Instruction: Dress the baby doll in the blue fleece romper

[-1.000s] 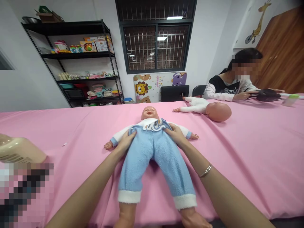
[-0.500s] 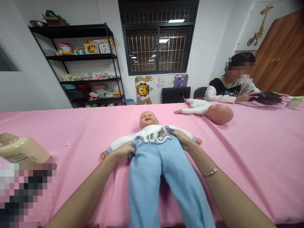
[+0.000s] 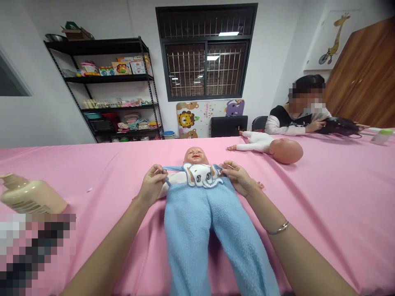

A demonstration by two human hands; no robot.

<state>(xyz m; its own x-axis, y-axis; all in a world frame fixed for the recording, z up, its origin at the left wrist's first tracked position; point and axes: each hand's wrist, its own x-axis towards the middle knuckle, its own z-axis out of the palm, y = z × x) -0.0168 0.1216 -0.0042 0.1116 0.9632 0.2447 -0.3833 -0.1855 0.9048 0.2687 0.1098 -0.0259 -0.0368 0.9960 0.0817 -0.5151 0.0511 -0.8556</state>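
Observation:
A baby doll (image 3: 196, 156) in a white top lies on its back in front of me, its head at the far end. Fuzzy light-blue bib overalls (image 3: 188, 222) cover its legs and belly, and an elephant-faced bib (image 3: 199, 176) rests on its chest. My left hand (image 3: 151, 185) pinches a thin blue strap (image 3: 173, 168), which stretches sideways from the bib's top left corner. At the bib's right edge my right hand (image 3: 238, 177) has its thumb and fingers closed on the other strap, mostly hidden by the fingers.
A pink cloth (image 3: 123, 168) covers the table. On the left lies a beige pump bottle (image 3: 33, 195). Another doll (image 3: 285, 150) in white lies at the far right, near a seated person (image 3: 293, 119) handling a black item (image 3: 341, 126). Shelves (image 3: 108, 78) stand behind.
My left hand has moved up from the overalls' side, drawing the strap out to the left. The bib now lies higher and flatter, and my right hand has shifted slightly up and right.

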